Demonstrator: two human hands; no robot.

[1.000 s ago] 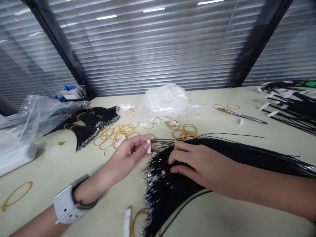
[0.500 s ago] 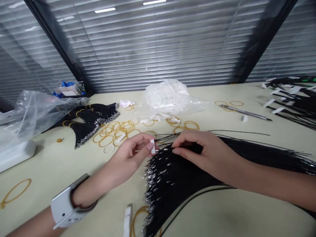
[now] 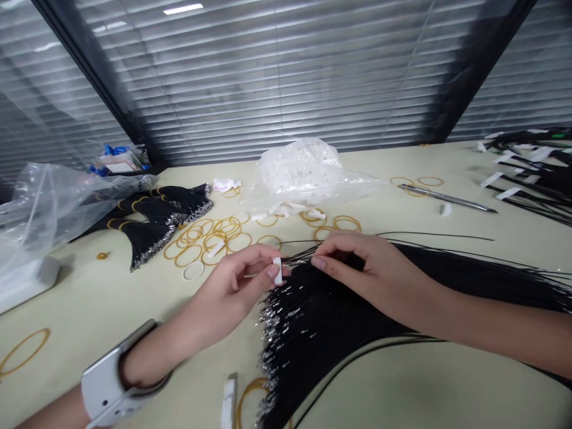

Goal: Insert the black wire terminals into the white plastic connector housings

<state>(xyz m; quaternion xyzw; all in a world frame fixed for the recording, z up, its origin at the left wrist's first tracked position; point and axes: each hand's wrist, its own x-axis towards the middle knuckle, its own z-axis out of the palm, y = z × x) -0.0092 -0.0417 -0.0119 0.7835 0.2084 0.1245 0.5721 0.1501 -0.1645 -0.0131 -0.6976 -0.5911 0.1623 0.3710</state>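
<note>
My left hand (image 3: 239, 283) pinches a small white connector (image 3: 277, 270) between thumb and fingertips, just left of a wide fan of black wires (image 3: 357, 310) with metal terminals at their ends. A grey watch (image 3: 105, 381) is on that wrist. My right hand (image 3: 366, 268) rests on top of the wires, its fingers pinched together on a wire end right beside the connector.
Yellow rubber bands (image 3: 214, 235) and loose white connectors lie scattered behind the hands. A clear bag of white connectors (image 3: 304, 173) sits further back. Bundled black wires (image 3: 156, 220) and a plastic bag (image 3: 49, 202) lie left; tweezers (image 3: 447, 198) and labelled wires (image 3: 531, 173) right.
My right hand lifted off the wire pile, moved up and left, and pinched a wire end next to the connector. My left hand stayed almost still with the connector.
</note>
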